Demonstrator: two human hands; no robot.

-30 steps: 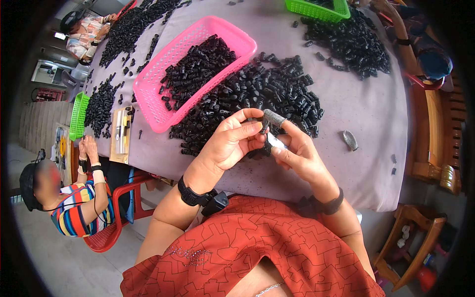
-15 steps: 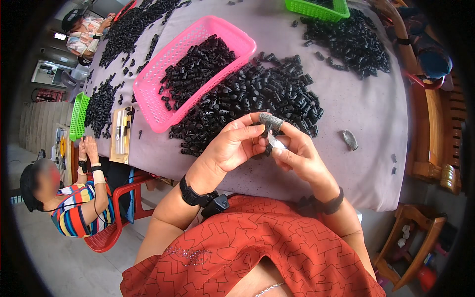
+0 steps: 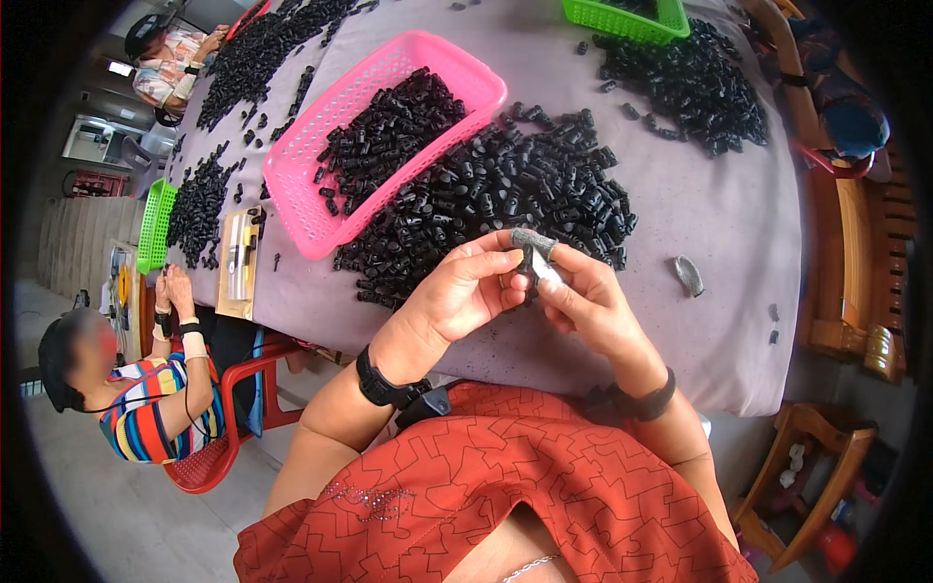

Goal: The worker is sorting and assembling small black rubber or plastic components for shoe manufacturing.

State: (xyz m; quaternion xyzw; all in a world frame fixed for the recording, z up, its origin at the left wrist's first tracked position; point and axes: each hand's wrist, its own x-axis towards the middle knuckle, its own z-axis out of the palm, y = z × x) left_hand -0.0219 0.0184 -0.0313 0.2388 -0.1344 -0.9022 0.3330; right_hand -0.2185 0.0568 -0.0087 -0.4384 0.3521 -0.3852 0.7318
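Observation:
Just in front of the big pile of small black plastic parts [image 3: 505, 185], my two hands meet. My left hand [image 3: 462, 282] pinches one small black plastic part [image 3: 527, 261], mostly covered by the fingers. Between the thumb and fingers of my right hand [image 3: 593, 296] is a small flat silvery blade [image 3: 544, 267], up against that part. A grey knitted finger sleeve [image 3: 533, 239] covers a fingertip where the index fingers meet; which hand wears it I cannot tell.
Beyond the pile stands a pink basket [image 3: 292, 209] of black parts. Another grey finger sleeve [image 3: 689, 276] lies to the right. A brown packet [image 3: 237, 262] with a yellow tool is on the left. Further piles and green baskets [image 3: 155, 225] lie around; a co-worker [image 3: 146, 389] sits at left.
The blade has turned a little and shows less of its flat face. My right thumb has moved slightly up toward the black part. My left hand has shifted only slightly.

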